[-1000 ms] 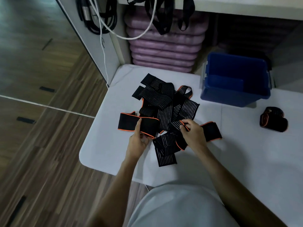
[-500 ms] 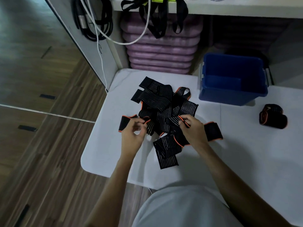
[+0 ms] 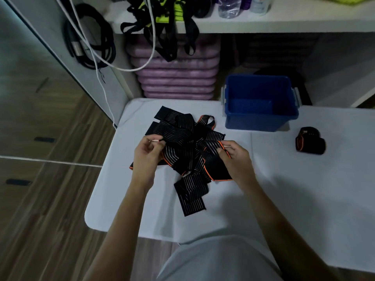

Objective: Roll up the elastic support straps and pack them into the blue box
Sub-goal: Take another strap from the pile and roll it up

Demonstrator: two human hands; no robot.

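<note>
Straps (image 3: 186,147) mostly unrolled; both hands' grips pinch one. One rolled strap (image 3: 310,141) on bench (image 3: 304,189); blue box (image 3: 260,102) appears empty.

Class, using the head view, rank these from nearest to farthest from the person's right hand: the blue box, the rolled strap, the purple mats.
From the right hand:
1. Blue box, just beyond it.
2. Rolled strap, out to its right.
3. Purple mats, behind the table, to the left.

No text, label or number can be read anywhere (shelf bottles (image 3: 243,6) too blurred).
</note>
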